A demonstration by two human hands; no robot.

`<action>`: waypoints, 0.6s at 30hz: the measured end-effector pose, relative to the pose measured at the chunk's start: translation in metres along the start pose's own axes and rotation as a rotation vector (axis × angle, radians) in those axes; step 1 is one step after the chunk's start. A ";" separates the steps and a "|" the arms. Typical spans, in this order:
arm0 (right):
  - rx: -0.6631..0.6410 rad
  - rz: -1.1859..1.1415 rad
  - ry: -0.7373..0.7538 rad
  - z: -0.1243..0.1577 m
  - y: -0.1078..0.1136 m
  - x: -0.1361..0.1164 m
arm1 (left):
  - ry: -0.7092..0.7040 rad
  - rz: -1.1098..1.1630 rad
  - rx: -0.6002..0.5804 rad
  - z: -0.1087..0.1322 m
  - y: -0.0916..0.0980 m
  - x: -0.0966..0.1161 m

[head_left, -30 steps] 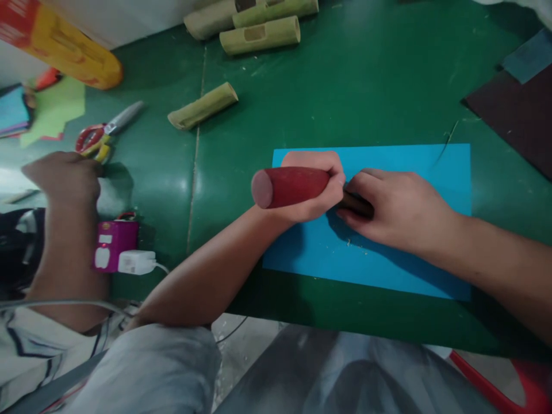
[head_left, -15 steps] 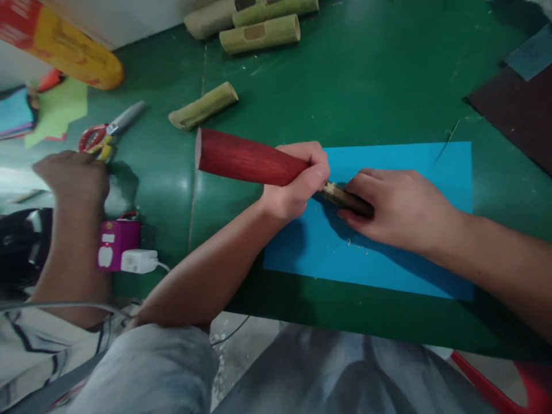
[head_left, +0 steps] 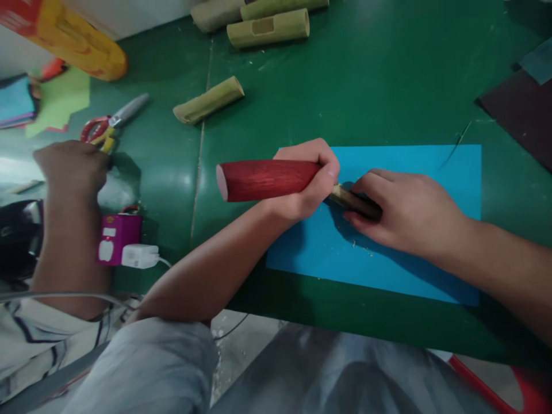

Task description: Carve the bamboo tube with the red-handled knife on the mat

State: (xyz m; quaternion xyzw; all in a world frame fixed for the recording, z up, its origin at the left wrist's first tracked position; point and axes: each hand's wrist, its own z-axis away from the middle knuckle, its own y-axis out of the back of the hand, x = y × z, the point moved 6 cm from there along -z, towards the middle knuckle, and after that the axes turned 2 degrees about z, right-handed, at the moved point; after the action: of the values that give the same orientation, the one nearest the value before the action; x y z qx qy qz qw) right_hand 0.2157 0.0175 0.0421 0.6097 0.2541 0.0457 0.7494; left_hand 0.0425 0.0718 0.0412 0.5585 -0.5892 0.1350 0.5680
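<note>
My left hand (head_left: 311, 187) is wrapped round the thick red wooden handle (head_left: 269, 180) of a tool, whose working end is hidden by my fingers and the bamboo. Its blunt end points left. Between the thumb and fingers of my right hand (head_left: 405, 210) is a short, narrow piece of bamboo (head_left: 351, 200), with a pale, cut-looking end against my left hand. Both hands are over a sheet of blue paper (head_left: 306, 250), where small pale shavings (head_left: 360, 247) lie scattered.
Beyond my left arm lies a bamboo tube (head_left: 209, 100); more tubes, one notched (head_left: 282, 29), sit at the back. Another person's hand (head_left: 71, 164) rests near scissors (head_left: 127, 112). A purple box (head_left: 121, 233) holds a white plug (head_left: 140, 256). Dark sheets (head_left: 517, 112) lie at right.
The red handle has swung from slanting to nearly level, its blunt end moving right and down in view. My left wrist has turned with it. My right hand keeps its hold on the bamboo.
</note>
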 end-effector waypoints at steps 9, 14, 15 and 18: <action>0.047 0.005 -0.032 0.003 -0.001 0.006 | -0.471 0.028 0.366 0.006 0.004 0.013; 0.254 0.013 0.049 0.011 0.005 0.008 | -0.396 -0.038 0.630 0.009 0.007 0.011; 0.286 0.022 0.079 0.012 0.005 0.007 | -0.451 -0.063 0.668 0.010 0.007 0.013; 0.341 0.074 0.165 0.015 0.005 0.004 | -0.605 -0.129 0.632 0.007 0.006 0.019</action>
State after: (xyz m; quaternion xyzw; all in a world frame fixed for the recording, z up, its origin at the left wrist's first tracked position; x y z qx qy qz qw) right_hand 0.2273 0.0074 0.0474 0.7309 0.2964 0.0793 0.6096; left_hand 0.0395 0.0584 0.0575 0.7549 -0.6227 0.1031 0.1783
